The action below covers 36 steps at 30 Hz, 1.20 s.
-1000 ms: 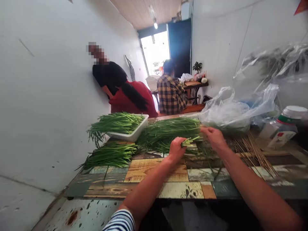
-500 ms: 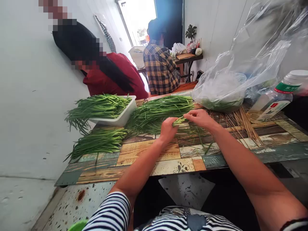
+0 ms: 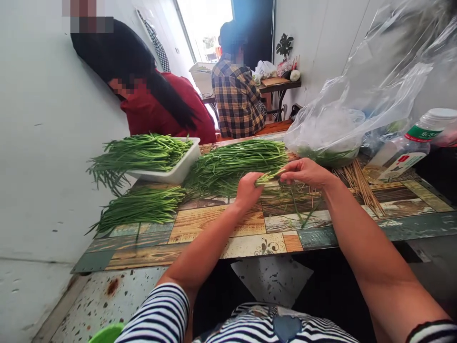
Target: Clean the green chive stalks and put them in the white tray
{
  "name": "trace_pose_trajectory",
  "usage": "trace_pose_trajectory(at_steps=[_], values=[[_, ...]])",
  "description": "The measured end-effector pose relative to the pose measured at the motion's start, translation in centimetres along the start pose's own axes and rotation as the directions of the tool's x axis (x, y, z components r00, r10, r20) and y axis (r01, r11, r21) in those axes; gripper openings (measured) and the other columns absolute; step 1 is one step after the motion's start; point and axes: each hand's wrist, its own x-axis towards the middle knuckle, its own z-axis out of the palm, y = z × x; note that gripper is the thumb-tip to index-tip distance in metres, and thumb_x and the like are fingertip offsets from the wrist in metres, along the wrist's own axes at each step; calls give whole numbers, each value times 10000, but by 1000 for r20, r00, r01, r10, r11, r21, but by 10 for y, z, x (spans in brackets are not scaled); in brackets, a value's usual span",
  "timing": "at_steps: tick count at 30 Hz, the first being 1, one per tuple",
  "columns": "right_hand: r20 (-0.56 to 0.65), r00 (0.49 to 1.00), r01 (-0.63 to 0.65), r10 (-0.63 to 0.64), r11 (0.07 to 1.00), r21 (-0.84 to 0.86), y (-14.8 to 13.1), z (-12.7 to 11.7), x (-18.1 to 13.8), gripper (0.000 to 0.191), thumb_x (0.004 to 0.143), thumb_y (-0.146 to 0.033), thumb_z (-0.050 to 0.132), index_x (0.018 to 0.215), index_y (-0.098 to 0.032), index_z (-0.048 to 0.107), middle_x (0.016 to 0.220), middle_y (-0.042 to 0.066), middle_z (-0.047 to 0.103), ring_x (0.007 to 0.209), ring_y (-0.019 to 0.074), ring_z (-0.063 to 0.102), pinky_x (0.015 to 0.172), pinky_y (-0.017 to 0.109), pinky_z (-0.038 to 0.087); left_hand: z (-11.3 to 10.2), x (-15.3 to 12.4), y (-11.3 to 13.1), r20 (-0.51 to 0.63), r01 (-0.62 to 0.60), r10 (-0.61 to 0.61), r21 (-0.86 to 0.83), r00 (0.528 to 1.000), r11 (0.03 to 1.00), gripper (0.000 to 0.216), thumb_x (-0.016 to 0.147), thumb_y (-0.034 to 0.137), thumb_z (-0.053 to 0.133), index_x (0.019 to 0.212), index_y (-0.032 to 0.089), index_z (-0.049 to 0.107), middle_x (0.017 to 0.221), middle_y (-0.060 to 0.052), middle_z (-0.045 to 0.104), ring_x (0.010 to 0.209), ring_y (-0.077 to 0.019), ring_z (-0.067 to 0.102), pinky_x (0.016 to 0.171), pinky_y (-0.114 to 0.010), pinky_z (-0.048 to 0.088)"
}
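My left hand [image 3: 249,191] is closed around a small bunch of garlic chives [image 3: 264,178], whose pale cut ends stick out to the right. At those ends my right hand [image 3: 307,172] pinches the tip of one thin chive stalk between thumb and fingertips. Just behind both hands lies a large pile of garlic chives [image 3: 246,159]. Loose green scraps [image 3: 302,212] are scattered on the table below my right hand.
A white tub [image 3: 183,166] heaped with chives stands left, with a smaller chive pile [image 3: 146,205] before it. Rightward are wooden skewers [image 3: 366,188], a plastic bag [image 3: 328,128] and a bottle [image 3: 410,143]. Two people sit beyond the wood-patterned table [image 3: 214,226].
My right hand has moved slightly right, away from my left, with the pinched stalk now stretching between them. My left hand keeps its hold on the bunch.
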Motion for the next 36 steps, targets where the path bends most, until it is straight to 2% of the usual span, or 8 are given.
trace_pose_trajectory(at_steps=[11,15,21,25,27,31,33,36], values=[[-37,991,117,-132,957,-265,0,-1,-1,313,684,-484,668,662,-172,685,610,6,631,571,119,505,532,244,370,-3,0,1,73,-2,-1,37,997,999,159,803,134,581,885,177,711,867,-34,717,806,-157,627,770,-259,484],[-171,967,118,-190,924,-363,1,-2,-1,317,709,-477,642,633,-171,681,567,-1,605,540,116,483,515,255,342,-3,-1,-1,79,-14,12,22,997,1000,177,802,126,574,902,182,709,889,-34,719,816,-158,632,783,-264,488],[-402,913,-51,-73,956,-290,4,-5,1,574,830,-577,472,418,-183,532,386,10,444,423,108,409,479,283,334,1,-4,-3,57,-31,31,12,998,999,200,769,83,574,908,167,690,900,-46,713,848,-166,631,793,-268,482],[-304,937,99,-174,964,-245,1,-4,0,302,714,-461,638,765,-169,700,655,12,618,532,105,470,516,256,361,-1,-5,1,83,-42,39,42,996,998,278,726,39,545,926,173,684,904,-44,709,855,-174,617,807,-282,483],[-233,958,125,-166,975,-182,-1,-1,-1,352,716,-445,624,932,-179,704,786,24,665,568,109,506,519,247,375,-2,-5,4,106,-61,54,57,993,997,325,706,18,533,947,172,686,909,-45,708,866,-181,607,818,-290,480],[-103,994,25,-43,985,-170,-1,3,0,390,801,-520,533,812,-169,702,693,40,665,561,132,543,520,252,400,-4,-5,6,130,-107,101,39,986,994,395,726,20,516,1041,192,682,948,-42,699,897,-181,591,837,-289,466],[-262,963,0,-65,970,-242,3,2,4,446,818,-562,503,707,-168,681,643,48,647,599,157,568,577,272,434,-4,-6,5,140,-134,129,28,982,991,425,754,32,506,1103,211,669,940,-36,691,894,-174,583,835,-282,456],[-521,813,20,-258,908,-419,15,0,14,438,858,-524,456,757,-170,695,776,86,682,797,224,615,752,337,469,-3,-7,3,170,-176,168,32,971,984,441,779,47,492,1145,231,657,912,-27,680,874,-167,572,824,-271,441]])
